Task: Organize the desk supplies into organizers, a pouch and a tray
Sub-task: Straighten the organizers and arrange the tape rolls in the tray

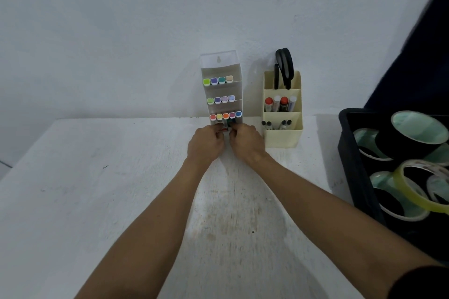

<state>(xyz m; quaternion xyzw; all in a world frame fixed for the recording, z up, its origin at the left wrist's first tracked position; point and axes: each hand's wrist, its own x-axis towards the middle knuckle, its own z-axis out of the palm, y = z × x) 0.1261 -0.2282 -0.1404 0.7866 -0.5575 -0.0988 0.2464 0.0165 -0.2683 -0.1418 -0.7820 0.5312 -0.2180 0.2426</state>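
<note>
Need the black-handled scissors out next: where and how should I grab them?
Grip the looped handles of the black-handled scissors, coming from straight above. They stand blades-down in the back compartment of the cream plastic organizer, so only the handles stick out, and the white wall close behind probably blocks a rear approach.

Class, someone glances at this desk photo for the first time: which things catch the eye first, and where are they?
Two hands, left hand and right hand, meet at the foot of the clear marker rack against the wall, its coloured caps in tiers. Beside it stands a cream organizer with black scissors; at the right edge, a black tray holds tape rolls.
</note>
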